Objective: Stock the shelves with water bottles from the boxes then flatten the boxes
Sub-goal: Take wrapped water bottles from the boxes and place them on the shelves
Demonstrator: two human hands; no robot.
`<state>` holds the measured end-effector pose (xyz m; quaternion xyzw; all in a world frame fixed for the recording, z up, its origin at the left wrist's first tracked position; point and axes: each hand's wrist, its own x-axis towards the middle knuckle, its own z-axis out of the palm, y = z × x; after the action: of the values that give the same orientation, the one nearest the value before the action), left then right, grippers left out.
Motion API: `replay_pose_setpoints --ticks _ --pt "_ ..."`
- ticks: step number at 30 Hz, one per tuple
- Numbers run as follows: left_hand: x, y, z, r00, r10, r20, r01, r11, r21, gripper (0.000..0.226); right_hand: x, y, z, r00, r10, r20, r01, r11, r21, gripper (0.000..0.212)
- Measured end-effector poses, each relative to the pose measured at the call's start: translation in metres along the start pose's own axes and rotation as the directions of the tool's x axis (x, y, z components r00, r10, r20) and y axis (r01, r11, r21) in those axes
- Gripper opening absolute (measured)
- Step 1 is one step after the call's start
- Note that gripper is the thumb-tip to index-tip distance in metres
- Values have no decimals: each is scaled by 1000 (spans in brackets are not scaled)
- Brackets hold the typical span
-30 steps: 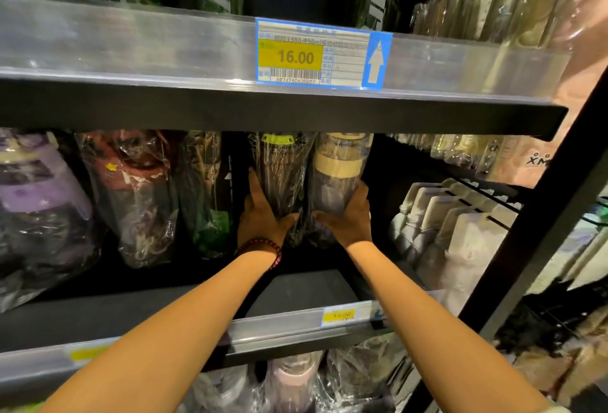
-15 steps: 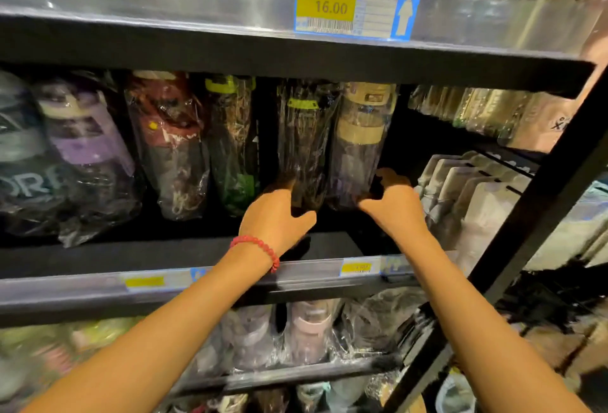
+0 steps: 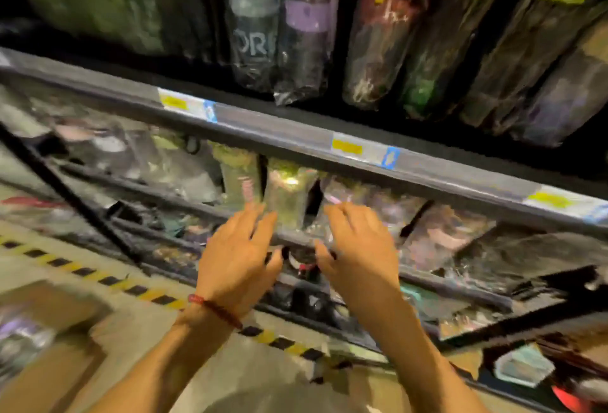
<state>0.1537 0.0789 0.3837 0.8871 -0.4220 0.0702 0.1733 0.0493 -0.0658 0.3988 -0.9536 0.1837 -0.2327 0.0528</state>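
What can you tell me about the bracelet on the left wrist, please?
The bracelet is a thin string of small beads, red shading to dark brown, material unclear through the motion blur. It wraps snugly around the left wrist, slanting across it just below the left hand, whose fingers are spread and hold nothing. Only skin touches it; its underside is hidden.

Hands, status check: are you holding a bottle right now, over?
Left hand open, right hand open, fingers spread, nothing held. Wrapped bottles standing on the lower shelf just beyond them. Picture blurred; nothing seen blocking the way.
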Motion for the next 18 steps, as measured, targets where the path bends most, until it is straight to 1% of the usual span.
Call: replay_pose_setpoints --ticks 2,4,6,8,10,12,14,18 --pt "-44 -36 -1 994 -106 22 106 994 21 53 -8 -43 24 994 -35 107 33 999 25 42" --pt "-90 -67 -3 978 -206 24 206 978 23 47 -21 -81 45 977 -71 200 62 997 49 41" --pt "-135 -92 -4 943 -331 19 330 943 34 45 -38 -117 65 952 -137 275 115 989 94 37" --pt "-176 -111 -6 902 -431 30 428 901 63 44 -56 -150 85 915 -230 332 197 972 129 39" --pt "-212 -128 -10 852 -521 50 515 852 97 46 -69 -180 102 865 -325 383 293 946 142 46" --pt "-243 -145 -18 790 -611 52 600 787 144 54 -76 -209 118 822 -403 403 370 915 160 48" --pt "-271 -161 -26 729 -683 36 667 722 184 56 -82 -240 133 778 -470 417 414 882 223 46" --pt "-318 -181 -35 595 -804 13 785 585 205 59 -94 -296 149 660 -618 427 524 786 328 52"
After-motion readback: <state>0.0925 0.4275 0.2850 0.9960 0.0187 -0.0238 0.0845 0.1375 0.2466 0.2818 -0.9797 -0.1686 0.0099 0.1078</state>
